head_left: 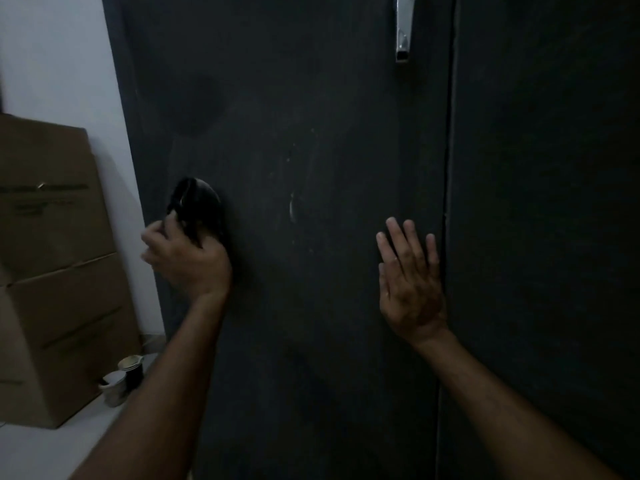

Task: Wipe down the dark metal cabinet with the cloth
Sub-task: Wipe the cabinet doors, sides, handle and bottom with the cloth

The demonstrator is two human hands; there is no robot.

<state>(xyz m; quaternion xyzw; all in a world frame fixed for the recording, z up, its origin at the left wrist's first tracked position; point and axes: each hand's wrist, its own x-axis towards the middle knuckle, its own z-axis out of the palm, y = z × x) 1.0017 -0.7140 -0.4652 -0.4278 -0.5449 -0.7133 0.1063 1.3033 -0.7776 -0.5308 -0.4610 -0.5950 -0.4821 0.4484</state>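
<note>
The dark cloth [197,209] is being gripped by the left hand [187,258] with curled fingers and is being pressed on the cabinet [311,306] door near its left edge. The right hand [410,282] is being laid flat, fingers spread, beside the door's right edge, under the metal handle [403,29]. The unwiped door surface is lying to the right of the cloth, so the left hand is judged nearer for the coming stroke.

Cabinet [329,133] matt black (pale scuffs); cloth [197,209] black; handle [402,29] silver; boxes [52,271] brown.
</note>
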